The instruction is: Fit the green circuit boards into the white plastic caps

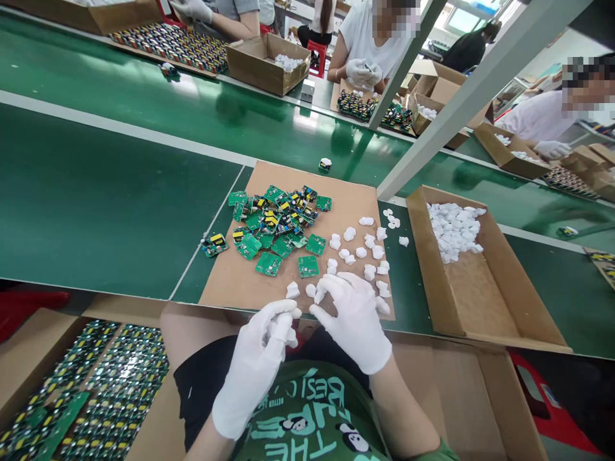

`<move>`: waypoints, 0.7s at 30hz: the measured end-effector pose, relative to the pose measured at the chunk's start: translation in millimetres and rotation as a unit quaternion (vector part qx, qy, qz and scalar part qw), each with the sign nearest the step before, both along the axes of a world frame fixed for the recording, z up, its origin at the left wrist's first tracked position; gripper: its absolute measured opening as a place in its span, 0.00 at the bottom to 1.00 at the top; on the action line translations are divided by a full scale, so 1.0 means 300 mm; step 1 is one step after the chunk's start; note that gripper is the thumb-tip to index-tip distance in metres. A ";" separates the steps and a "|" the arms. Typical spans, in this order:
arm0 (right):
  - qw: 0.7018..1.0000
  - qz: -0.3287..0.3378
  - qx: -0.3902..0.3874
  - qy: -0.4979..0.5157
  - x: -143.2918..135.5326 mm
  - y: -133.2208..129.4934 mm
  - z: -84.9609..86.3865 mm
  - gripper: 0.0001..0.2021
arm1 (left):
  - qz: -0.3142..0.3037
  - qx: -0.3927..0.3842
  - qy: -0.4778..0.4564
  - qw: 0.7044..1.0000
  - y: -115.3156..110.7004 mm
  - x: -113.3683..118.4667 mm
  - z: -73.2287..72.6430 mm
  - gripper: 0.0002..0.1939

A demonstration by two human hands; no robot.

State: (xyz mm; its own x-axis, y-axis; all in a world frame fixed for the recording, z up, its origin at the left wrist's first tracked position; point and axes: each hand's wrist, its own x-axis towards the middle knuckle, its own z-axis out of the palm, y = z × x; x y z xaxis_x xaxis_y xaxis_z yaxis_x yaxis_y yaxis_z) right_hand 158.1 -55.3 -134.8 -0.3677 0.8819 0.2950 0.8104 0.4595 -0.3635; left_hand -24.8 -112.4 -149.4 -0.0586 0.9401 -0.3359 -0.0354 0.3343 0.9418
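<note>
Both hands wear white gloves at the near edge of a brown cardboard sheet [355,192]. My left hand [262,352] is closed, thumb and fingers pressed together; white glove against white hides what, if anything, it holds. My right hand [353,314] reaches over the sheet's edge, thumb and index finger apart, fingertips beside a small white piece [311,291]. Another crumpled white piece [293,291] lies just left of it. More white pieces [369,272] are scattered on the sheet's right side. Green circuit boards [269,264] with yellow and black components lie piled on its left.
A cardboard box [500,282] with white pieces [454,227] stands at right. One board [214,244] sits past the sheet's left edge. Beyond runs a green conveyor [269,121] carrying a board [325,164]. A slanted metal post [446,121] rises at right. Packed boards [115,384] fill a box lower left. Co-workers sit opposite.
</note>
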 end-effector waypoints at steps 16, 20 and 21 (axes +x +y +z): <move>0.989 0.106 -0.014 0.101 0.027 -0.064 0.042 0.16 | -0.015 -0.030 -0.243 0.969 0.025 0.059 0.045 0.28; 0.966 0.185 -0.111 0.144 -0.032 -0.074 0.069 0.21 | -0.009 -0.011 -0.188 0.982 0.006 0.055 0.030 0.31; 0.959 0.198 -0.134 0.149 -0.040 -0.073 0.076 0.19 | -0.018 -0.011 -0.171 0.985 0.004 0.048 0.031 0.30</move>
